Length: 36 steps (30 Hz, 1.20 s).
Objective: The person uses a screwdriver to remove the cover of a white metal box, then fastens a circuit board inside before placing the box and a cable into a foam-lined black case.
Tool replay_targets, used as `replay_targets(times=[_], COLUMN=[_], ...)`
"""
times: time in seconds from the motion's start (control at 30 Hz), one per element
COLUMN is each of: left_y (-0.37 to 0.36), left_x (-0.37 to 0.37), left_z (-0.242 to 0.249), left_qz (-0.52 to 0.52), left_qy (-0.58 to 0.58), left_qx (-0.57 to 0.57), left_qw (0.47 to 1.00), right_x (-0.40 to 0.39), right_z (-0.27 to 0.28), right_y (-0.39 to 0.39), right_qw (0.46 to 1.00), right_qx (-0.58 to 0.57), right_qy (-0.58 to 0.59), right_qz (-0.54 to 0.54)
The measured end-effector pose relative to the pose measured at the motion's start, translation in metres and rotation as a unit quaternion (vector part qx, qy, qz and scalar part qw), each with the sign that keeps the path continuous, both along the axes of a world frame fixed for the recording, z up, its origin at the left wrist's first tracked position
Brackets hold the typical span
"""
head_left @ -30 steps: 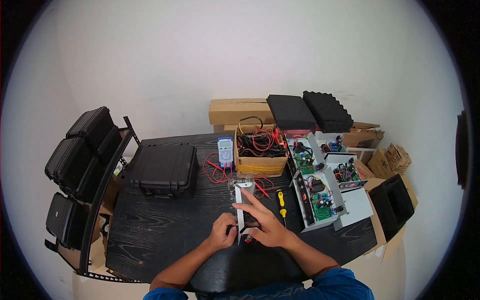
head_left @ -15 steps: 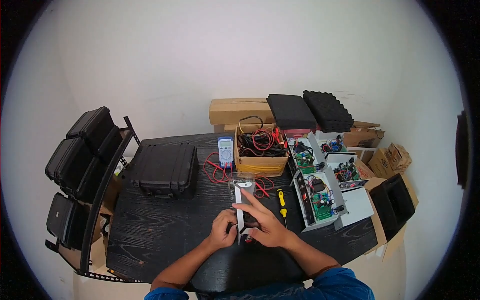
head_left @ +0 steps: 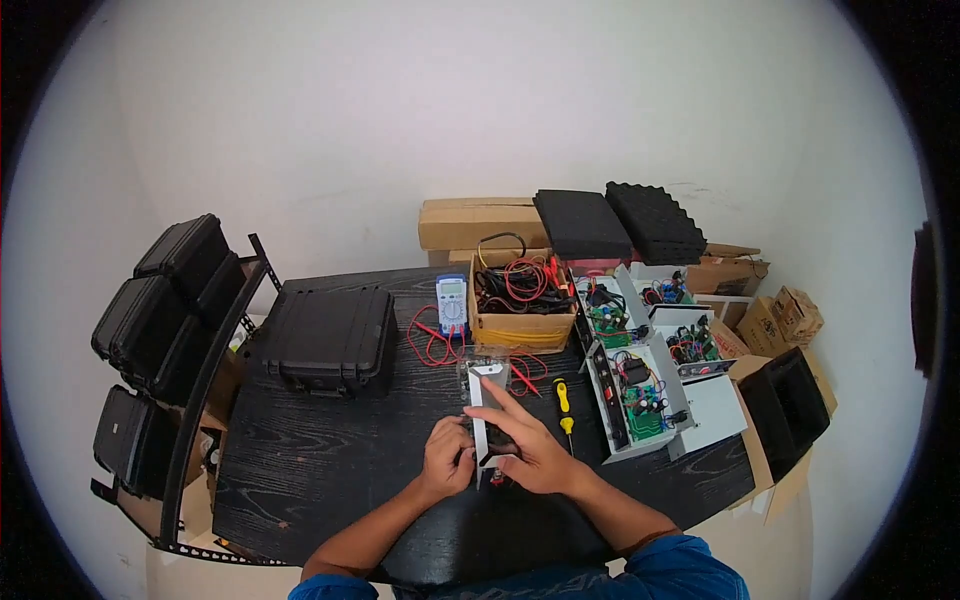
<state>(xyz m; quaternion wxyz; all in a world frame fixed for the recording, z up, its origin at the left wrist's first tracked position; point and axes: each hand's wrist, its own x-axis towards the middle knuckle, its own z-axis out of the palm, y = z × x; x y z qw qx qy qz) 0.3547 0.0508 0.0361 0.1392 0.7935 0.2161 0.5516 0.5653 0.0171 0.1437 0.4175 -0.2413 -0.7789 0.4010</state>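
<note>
A white metal panel with bent ends (head_left: 479, 425) stands on edge between my hands at the front of the table. My right hand (head_left: 535, 455) grips it from the right, thumb low and index finger stretched along it. On its left side my left hand (head_left: 445, 462) is closed with curled fingers against the panel's lower part; what they pinch is hidden. Small red and dark parts (head_left: 498, 478) show under the right hand. Just behind the panel is a clear plastic container (head_left: 465, 383) with small things in it. A yellow and black screwdriver (head_left: 564, 400) lies to the right.
A blue multimeter (head_left: 452, 303) with red leads stands beside a cardboard box of cables (head_left: 520, 333). Several open white metal cases with circuit boards (head_left: 645, 400) fill the right side. A black hard case (head_left: 325, 340) sits at left, near a rack of similar cases (head_left: 150, 330).
The left hand's fingers have shifted very slightly against the panel. The panel and the right hand look almost the same.
</note>
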Motion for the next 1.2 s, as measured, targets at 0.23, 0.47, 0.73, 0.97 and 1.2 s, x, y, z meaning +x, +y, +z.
replay_targets(times=[0.23, 0.47, 0.73, 0.97, 1.2], left_y=[-0.004, -0.002, -0.005, -0.002, -0.005], left_x=[0.014, 0.001, 0.006, 0.004, 0.008], left_z=[-0.006, 0.003, 0.005, 0.001, 0.004], left_qz=[0.029, 0.008, 0.03, 0.044, 0.064], left_qy=[-0.101, 0.0, -0.022, 0.006, -0.023], left_qx=[-0.112, -0.006, -0.036, -0.042, -0.075], left_qw=[0.988, 1.0, 0.999, 0.998, 0.995], right_x=[0.0, 0.001, 0.0, 0.001, 0.001], right_z=[0.002, 0.0, 0.003, 0.003, -0.002], right_y=[0.0, 0.0, -0.001, -0.001, 0.002], right_qw=[1.0, 1.0, 1.0, 1.0, 1.0], right_qx=[-0.007, -0.004, -0.013, -0.028, 0.003], right_qy=[0.002, -0.004, -0.004, 0.003, -0.001], right_qz=[0.004, -0.003, -0.007, 0.001, -0.006])
